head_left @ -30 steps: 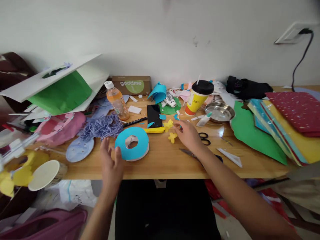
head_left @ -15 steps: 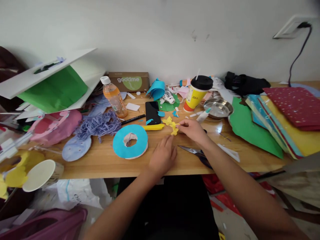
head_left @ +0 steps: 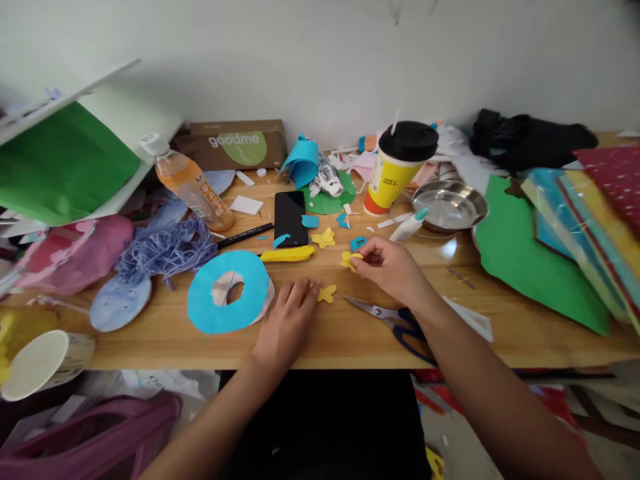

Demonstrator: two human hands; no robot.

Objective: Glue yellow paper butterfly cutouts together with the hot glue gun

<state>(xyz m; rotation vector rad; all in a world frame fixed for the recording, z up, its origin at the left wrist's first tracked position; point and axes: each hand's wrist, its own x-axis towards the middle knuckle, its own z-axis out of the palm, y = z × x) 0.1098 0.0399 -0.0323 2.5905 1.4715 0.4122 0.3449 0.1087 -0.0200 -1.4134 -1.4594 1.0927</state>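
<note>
A yellow cutout (head_left: 349, 260) is being pinched by the right hand (head_left: 393, 268), just beyond the scissors (head_left: 380, 312), second cutout (head_left: 328, 293) is lying by the left hand (head_left: 287, 319) — grip can't be told — thin lobes are risking creasing if being squeezed too hard.

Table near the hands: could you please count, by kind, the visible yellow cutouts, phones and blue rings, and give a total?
Yellow cutouts: 3, one in the right hand
Phone: 1
Blue ring: 1
Total: 5
</note>
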